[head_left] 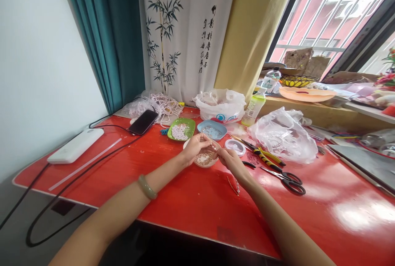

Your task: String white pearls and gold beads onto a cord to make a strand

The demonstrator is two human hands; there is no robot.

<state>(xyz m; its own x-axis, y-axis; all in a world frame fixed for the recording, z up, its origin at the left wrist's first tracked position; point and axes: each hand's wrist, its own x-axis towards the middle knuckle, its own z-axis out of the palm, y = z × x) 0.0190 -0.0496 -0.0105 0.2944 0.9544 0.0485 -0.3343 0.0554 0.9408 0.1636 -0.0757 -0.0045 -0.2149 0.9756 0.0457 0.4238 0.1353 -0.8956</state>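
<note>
My left hand (197,147), a green bangle on its wrist, is closed in a pinch above the pale bowl (197,163) of small gold beads (205,159). Close beside it, my right hand (228,158) is also pinched, and the fingertips of both hands nearly meet over the bowl's rim. From under my right hand a thin beaded strand (237,186) trails down to the red table. What lies between the left fingertips is too small to make out. Behind the hands are a green dish (191,125) of pearly beads and a blue dish (224,128) with small pieces.
Right of the bowl lie a white spool (235,147), yellow-black pliers (267,160) and black-handled scissors (291,181). Plastic bags (282,136), a bottle (254,107) and bead strings (168,107) stand behind. A phone (143,122), cable and white power bank (77,146) are at left.
</note>
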